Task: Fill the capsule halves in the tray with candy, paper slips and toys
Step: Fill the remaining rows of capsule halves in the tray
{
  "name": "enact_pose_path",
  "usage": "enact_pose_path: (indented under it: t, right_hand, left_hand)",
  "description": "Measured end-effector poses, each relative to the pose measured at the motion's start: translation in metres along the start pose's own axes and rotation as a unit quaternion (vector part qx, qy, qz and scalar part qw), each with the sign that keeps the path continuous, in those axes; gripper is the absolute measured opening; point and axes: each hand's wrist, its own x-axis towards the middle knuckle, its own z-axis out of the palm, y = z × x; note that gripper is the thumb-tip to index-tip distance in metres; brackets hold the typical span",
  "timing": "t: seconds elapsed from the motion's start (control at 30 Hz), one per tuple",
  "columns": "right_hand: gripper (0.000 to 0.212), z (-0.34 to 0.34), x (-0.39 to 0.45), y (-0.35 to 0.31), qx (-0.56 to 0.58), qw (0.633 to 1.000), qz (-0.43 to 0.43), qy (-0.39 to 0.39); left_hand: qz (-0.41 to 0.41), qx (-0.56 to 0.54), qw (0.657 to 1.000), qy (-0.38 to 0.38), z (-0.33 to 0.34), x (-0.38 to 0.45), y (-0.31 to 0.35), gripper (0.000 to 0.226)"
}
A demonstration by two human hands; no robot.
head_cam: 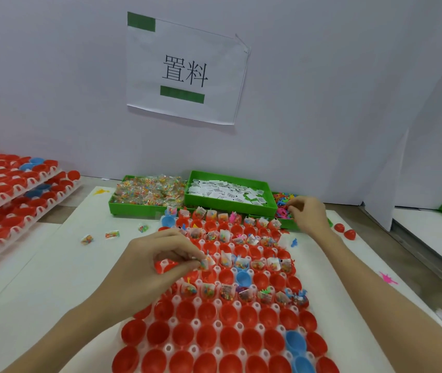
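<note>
pinching a clear candy packet (205, 262) over the white capsule tray (218, 325), the left hand (157, 267) must seat it while the right hand (308, 215) grasps small plastic toys (281, 208) upper right.

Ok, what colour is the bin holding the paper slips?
Bright green, seen in the head view: the bin holding the paper slips.

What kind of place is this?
Probably a small packing workstation: green bins of candy packets, slips and toys, stacked capsule trays, and a printed wall sign marking the station.
</note>
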Motion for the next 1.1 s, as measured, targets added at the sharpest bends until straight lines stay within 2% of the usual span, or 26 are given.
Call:
enact_pose_path:
  t: [0.1, 0.2, 0.43, 0.67, 0.73, 0.83, 0.93, 1.0, 1.1]
  right_hand:
    - [0.019, 0.011, 0.014, 0.002, -0.030, 0.999, -0.009, -0.035]
    - [0.022, 0.021, 0.021, 0.002, -0.025, 0.999, 0.012, -0.029]
    - [0.008, 0.026, 0.020, 0.007, 0.035, 0.998, 0.045, -0.004]
    - [0.016, 0.011, 0.007, -0.002, 0.133, 0.983, 0.041, 0.116]
    - [0.016, 0.002, -0.006, -0.018, 0.153, 0.980, 0.022, 0.123]
    - [0.012, -0.008, -0.044, -0.054, 0.217, 0.974, -0.016, 0.059]
    - [0.012, -0.012, -0.095, -0.094, 0.253, 0.960, -0.091, -0.072]
    - [0.013, -0.012, -0.126, -0.116, 0.278, 0.937, -0.137, -0.163]
    - [0.009, -0.009, -0.157, -0.136, 0.278, 0.922, -0.171, -0.209]
  left_hand:
    - [-0.007, 0.005, 1.000, 0.005, -0.002, 0.000, -0.002, 0.021]
    - [-0.007, 0.007, 1.000, 0.007, -0.002, 0.000, -0.003, 0.020]
    - [-0.005, 0.015, 1.000, 0.016, -0.004, 0.001, -0.001, 0.018]
    - [-0.020, 0.022, 0.999, 0.025, -0.007, 0.001, -0.002, 0.022]
    - [-0.026, 0.027, 0.999, 0.034, -0.008, 0.001, -0.003, 0.020]
    - [-0.033, 0.024, 0.998, 0.057, -0.006, 0.001, -0.002, 0.020]
    - [-0.027, 0.032, 0.996, 0.077, -0.004, 0.001, -0.002, 0.021]
    - [-0.017, 0.027, 0.996, 0.084, -0.003, 0.000, -0.002, 0.023]
    - [-0.020, 0.013, 0.996, 0.081, -0.001, 0.000, -0.002, 0.029]
